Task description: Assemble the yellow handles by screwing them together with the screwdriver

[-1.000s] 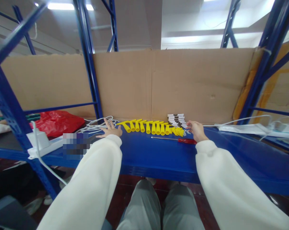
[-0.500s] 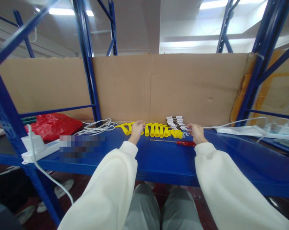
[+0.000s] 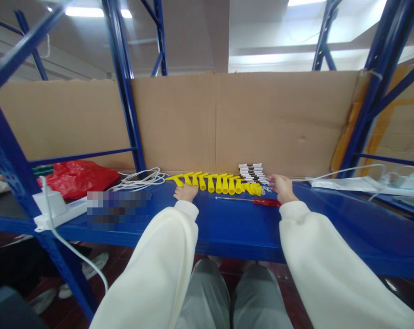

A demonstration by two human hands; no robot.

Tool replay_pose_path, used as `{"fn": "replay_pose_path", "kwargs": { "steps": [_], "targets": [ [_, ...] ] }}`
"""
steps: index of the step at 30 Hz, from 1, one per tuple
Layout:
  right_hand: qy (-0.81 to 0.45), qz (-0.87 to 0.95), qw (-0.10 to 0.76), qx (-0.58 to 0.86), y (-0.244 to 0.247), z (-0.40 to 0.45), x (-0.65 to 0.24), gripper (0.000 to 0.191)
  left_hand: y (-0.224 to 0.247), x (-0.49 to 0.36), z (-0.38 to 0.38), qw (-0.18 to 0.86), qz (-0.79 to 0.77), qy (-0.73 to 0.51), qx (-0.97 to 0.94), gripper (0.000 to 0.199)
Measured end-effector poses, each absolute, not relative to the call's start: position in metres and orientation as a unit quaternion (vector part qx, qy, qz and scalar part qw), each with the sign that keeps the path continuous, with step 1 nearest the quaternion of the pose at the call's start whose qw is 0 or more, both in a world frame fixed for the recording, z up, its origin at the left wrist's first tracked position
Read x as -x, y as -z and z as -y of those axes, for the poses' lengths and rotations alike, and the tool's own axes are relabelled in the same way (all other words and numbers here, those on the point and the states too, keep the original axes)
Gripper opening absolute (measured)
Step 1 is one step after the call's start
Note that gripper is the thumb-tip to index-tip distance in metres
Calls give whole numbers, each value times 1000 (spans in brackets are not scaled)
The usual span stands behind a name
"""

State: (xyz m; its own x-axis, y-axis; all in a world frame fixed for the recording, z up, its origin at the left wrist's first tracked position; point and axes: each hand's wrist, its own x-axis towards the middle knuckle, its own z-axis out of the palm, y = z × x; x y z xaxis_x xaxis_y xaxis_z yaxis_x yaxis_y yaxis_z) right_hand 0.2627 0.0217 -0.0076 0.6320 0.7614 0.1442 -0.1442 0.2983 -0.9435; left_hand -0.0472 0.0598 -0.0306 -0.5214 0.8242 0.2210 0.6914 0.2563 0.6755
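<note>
A row of yellow T-shaped plastic pieces [image 3: 222, 183] with round hollow ends lies along the back of the blue shelf. My left hand [image 3: 186, 193] is at the near ends of the pieces toward the row's left, fingers apart and a little bent; no held object shows. Several flat white and black strips [image 3: 252, 172] are stacked right of the row, above small yellow pieces [image 3: 253, 188]. Beside the strips' right ends is my right hand [image 3: 283, 188], fingers loosely apart, with nothing visible in them. A screwdriver with a red handle [image 3: 266, 202] lies just in front of it.
Cardboard [image 3: 248, 123] stands behind the blue shelf [image 3: 234, 224]. To the left are a coiled white cable [image 3: 141, 179], a red plastic bag [image 3: 79, 178] and a white power strip [image 3: 66, 214]. Blue posts [image 3: 122, 87] frame the shelf. White flat packs [image 3: 351, 183] lie at right.
My left hand has moved left and nearer to me, uncovering yellow pieces that it hid before. My right hand has stayed nearly in place. The view has shifted slightly.
</note>
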Motion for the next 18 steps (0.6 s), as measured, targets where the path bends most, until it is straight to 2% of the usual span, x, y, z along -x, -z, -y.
{"fn": "replay_pose_path", "kwargs": {
  "steps": [8, 18],
  "targets": [
    [-304, 319, 743, 504, 6, -19, -261, 16, 26, 50, -58, 90, -795, -337, -496, 43],
    [-306, 312, 742, 508, 3, -11, -256, 22, 21, 58, -62, 155, -726, -504, -442, 38]
  ]
}}
